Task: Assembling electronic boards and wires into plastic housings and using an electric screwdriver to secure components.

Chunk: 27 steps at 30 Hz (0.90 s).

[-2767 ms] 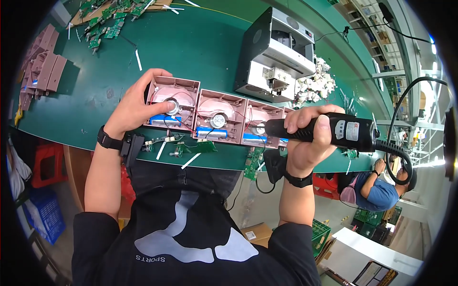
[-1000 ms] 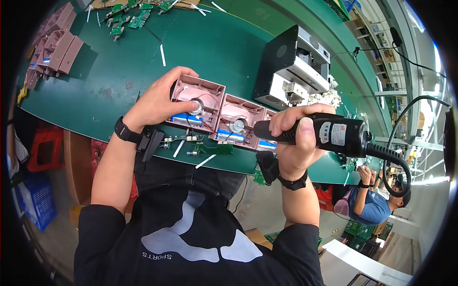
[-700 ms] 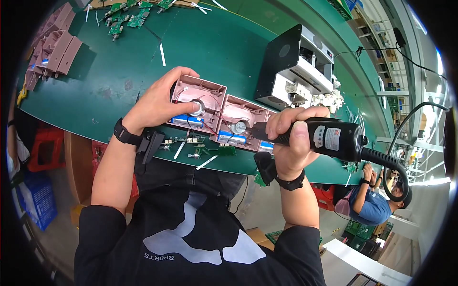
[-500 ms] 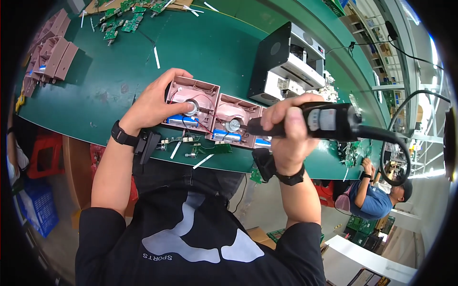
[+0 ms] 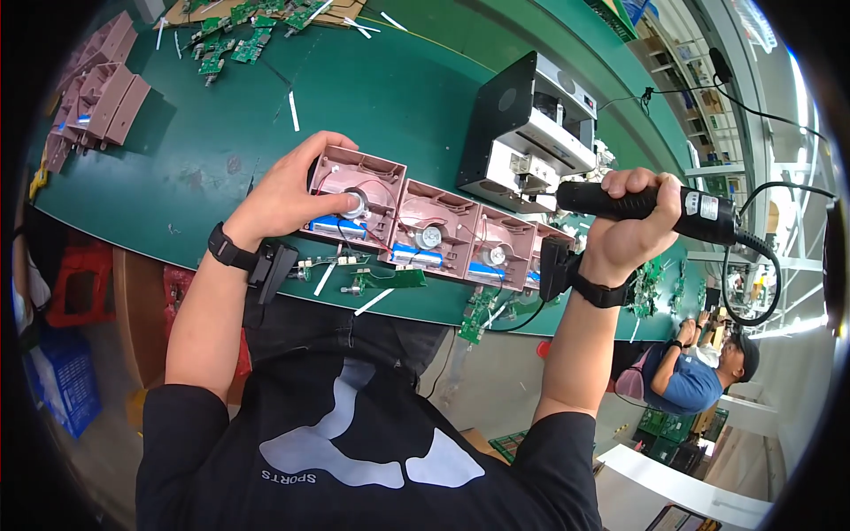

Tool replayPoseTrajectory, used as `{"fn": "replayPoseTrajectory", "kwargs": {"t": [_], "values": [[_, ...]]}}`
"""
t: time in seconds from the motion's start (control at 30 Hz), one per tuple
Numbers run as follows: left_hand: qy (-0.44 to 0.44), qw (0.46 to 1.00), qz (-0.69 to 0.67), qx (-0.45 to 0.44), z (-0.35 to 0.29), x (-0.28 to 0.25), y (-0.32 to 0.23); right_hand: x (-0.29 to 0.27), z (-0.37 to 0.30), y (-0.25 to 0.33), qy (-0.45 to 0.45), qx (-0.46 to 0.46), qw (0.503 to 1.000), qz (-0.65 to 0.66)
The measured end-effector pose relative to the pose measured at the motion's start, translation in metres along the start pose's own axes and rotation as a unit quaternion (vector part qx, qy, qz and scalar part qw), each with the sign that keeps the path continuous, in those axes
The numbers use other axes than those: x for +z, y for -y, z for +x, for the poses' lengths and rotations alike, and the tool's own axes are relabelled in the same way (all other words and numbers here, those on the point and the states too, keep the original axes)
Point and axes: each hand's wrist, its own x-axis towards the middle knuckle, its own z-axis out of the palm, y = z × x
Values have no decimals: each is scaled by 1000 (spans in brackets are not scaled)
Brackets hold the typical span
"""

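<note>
My left hand [image 5: 282, 190] grips the leftmost pink plastic housing [image 5: 387, 168], fingers over its outer wall. Its thumb presses a round silver part [image 5: 357, 205] inside, above a blue cylindrical battery [image 5: 341, 227]. To the right several like housings stand in a row, such as the second pink housing [image 5: 440, 202], each with a battery and wires. My right hand [image 5: 633, 239] is closed around a black corded electric screwdriver [image 5: 707, 212], held above the bench. The screwdriver's front end is by a black and silver screw feeder [image 5: 500, 93].
Green circuit boards [image 5: 398, 279] and white strips lie along the bench's near edge. More circuit boards [image 5: 248, 40] lie at the far left on cardboard. Pink housings [image 5: 111, 106] are stacked at the left. A person in a blue shirt [image 5: 686, 380] works at the right.
My right hand has lifted the electric screwdriver off the second housing and moved it right, toward the screw feeder. More of the housing row shows. My left hand has stayed in place.
</note>
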Motion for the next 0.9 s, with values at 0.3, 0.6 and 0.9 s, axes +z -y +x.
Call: {"fn": "replayPoseTrajectory", "kwargs": {"t": [0.3,0.6,0.9], "values": [[1,1000,-2,-4,-1,0,-2,6,11,-2,3,18,1000,-16],[-1,1000,11,23,1,1,1,20,-20,33,76,126,985,91],[-2,999,13,43,0,0,4,70,-88,16,207,92,968,106]]}}
